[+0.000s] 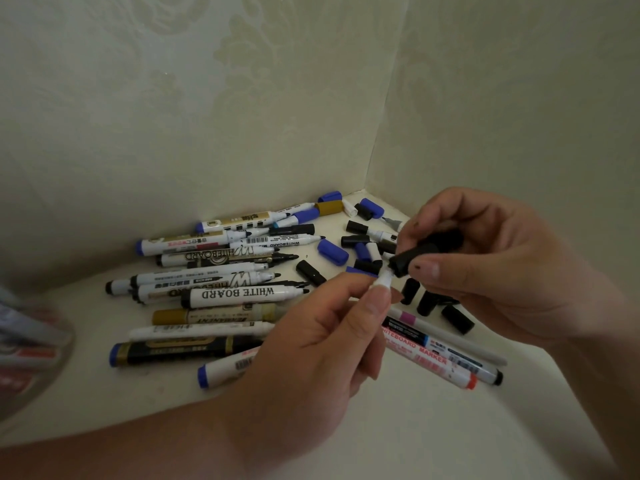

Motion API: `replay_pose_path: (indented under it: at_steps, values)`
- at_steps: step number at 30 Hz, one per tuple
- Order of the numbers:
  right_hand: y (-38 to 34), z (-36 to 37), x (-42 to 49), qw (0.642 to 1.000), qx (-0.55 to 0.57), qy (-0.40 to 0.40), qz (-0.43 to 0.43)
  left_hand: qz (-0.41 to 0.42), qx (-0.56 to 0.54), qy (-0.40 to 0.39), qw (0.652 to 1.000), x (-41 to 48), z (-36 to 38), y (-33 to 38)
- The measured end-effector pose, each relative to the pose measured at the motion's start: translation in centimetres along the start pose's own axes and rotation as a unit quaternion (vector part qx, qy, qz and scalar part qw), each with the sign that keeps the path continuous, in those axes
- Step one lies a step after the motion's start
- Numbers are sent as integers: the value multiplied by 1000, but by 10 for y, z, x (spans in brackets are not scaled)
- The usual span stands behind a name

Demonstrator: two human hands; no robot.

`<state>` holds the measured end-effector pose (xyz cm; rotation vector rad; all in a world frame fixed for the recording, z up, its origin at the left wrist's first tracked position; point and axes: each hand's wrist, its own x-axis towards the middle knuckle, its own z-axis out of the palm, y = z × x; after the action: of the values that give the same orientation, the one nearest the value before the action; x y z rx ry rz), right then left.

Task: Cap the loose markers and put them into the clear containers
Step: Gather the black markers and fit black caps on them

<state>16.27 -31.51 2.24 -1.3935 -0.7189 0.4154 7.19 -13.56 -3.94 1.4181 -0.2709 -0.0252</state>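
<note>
Lower centre, the left hand [322, 337] pinches a white-barrelled marker [382, 282]; the right hand [485, 268] grips a black plastic cap [412, 259] at its tip, above loose markers [239, 294] on the pale table [415, 427].

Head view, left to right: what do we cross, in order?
Blurred clear container at the edge → pile of uncapped markers → left hand pinching a white marker → black cap → right hand holding it.
</note>
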Motion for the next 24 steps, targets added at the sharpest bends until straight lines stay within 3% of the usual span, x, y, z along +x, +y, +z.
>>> replay_pose_path:
  at_steps: [4, 8, 14, 24]
  values:
    - [-2, -2, -2, 998, -55, -13, 3, 1, 15, -17, 1000, 1, -1, -6]
    - [-2, 3, -3, 999, -27, -23, -4, 2, 30, -31, 999, 1, -2, -8]
    - [-2, 16, -5, 996, -86, 32, -23, -23, -21, -25, 999, 0, -7, -12]
    - [6, 32, -9, 996, -74, -7, -57, -50, -79, -46, 995, 0, 0, -1]
